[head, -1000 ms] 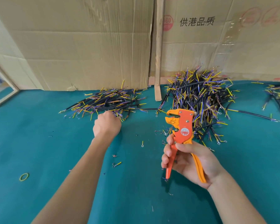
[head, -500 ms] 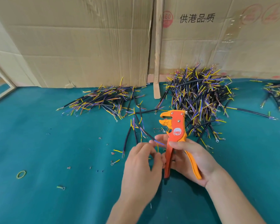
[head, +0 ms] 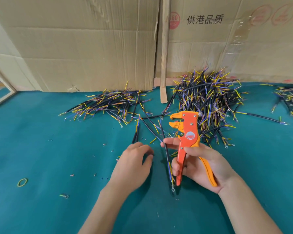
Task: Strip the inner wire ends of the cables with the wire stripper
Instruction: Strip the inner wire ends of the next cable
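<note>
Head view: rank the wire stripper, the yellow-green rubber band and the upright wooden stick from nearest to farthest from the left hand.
From the left hand:
1. Wire stripper, just to its right, gripped in the right hand.
2. Wooden stick, beyond it, leaning against the cardboard at the back.
3. Rubber band, far off to its left on the green mat.

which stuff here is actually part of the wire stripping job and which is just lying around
Part of the job:
- orange wire stripper, gripped in the right hand
- black cable, pinched by that hand's fingertips
- left hand, over the table
- cable piles, left and right

Just lying about:
- rubber band
- cardboard boxes
- wooden stick
- insulation scraps
</note>
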A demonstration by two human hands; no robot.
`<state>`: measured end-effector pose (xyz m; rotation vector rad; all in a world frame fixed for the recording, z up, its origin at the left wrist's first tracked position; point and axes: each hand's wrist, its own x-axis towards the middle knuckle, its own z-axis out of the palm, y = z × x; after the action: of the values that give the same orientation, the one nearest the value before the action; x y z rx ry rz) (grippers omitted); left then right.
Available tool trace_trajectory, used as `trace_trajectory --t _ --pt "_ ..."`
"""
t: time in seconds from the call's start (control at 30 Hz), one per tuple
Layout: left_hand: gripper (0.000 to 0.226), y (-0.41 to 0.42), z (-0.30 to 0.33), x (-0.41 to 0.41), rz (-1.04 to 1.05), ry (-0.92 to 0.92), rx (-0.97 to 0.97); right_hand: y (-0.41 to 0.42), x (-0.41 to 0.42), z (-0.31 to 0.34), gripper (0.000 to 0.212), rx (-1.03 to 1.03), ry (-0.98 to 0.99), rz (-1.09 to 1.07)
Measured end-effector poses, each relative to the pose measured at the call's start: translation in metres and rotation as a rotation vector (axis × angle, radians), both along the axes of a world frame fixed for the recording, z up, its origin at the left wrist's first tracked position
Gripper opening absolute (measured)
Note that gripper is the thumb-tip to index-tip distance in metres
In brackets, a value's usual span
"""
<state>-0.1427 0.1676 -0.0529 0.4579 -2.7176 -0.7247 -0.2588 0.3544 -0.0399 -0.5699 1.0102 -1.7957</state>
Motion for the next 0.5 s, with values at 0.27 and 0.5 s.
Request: trace_trajectory --t 0.27,0.5 --pt "0.023 0.005 0.024 -0.022 0.204 0.184 0.185 0.001 0.000 0.003 0.072 -0.059 -0.006 0.068" --pt "0.016 0.030 0.021 -0.042 0.058 0.422 1.256 -0.004 0.004 0.000 0.067 0.030 -0.005 0.047"
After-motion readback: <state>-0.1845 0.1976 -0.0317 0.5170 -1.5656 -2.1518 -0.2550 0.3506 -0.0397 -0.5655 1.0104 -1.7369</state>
